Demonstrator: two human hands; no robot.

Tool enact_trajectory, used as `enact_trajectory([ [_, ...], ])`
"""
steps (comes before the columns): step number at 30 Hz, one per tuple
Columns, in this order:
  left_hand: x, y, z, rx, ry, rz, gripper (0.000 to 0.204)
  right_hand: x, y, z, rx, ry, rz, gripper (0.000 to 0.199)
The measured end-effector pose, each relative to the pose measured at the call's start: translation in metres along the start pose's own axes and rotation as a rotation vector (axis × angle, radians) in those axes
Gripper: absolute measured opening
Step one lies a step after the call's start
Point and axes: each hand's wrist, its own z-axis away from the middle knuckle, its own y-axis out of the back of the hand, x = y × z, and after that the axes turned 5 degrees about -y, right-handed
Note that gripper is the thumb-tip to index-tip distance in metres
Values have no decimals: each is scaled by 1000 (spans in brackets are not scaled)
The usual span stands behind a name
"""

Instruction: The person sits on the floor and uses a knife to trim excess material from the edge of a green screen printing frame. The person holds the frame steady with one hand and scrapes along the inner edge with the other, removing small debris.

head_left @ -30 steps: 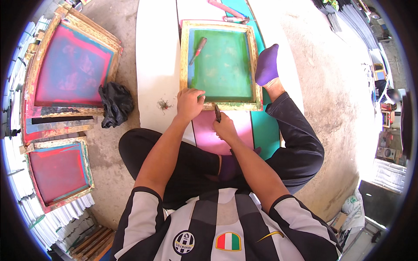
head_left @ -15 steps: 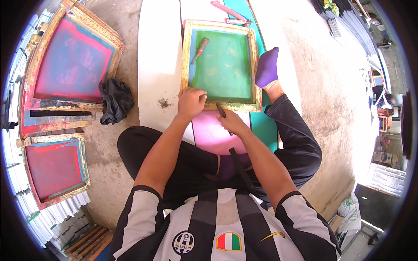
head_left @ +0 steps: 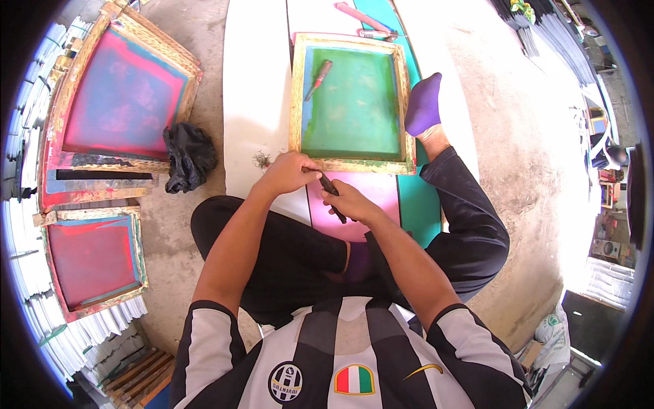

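Dark pliers (head_left: 328,183) are gripped in my right hand (head_left: 351,202), jaws pointing up and left, just below the near edge of a wooden screen-printing frame (head_left: 297,102). My left hand (head_left: 287,174) is closed, thumb and fingertips together at the jaws' tip. Whatever those fingers pinch is too small to make out. Green mesh (head_left: 354,102) fills the frame, and across its upper left lies a screwdriver (head_left: 319,80) with a reddish dark handle. Beside my left hand sits a small heap of thin dark metal bits (head_left: 261,160).
Under the frame is a board (head_left: 255,88) with white, pink and teal areas. At its far end lie a pink-handled tool (head_left: 357,15) and a utility knife (head_left: 376,33). Two more screen frames (head_left: 112,161) (head_left: 95,310) and a black plastic bag (head_left: 191,157) are at left. My purple-socked foot (head_left: 424,105) flanks the frame.
Both hands have come off the frame's near edge, moving toward me. The pliers' jaws now meet my left fingertips. The whole view has shifted slightly.
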Motion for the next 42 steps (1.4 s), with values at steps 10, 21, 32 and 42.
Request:
enact_trajectory([
  [10,5,-6,-5,314,217,95,36,37,55,-23,204,-66,308,38],
  [21,-6,-11,-1,342,153,66,30,19,56,-30,159,-74,219,29],
  [32,-3,-11,-5,318,151,71,34,4,40,-21,275,-222,275,29],
  [42,-1,-22,-22,314,90,53,34,-10,15,-13,500,-309,416,36],
])
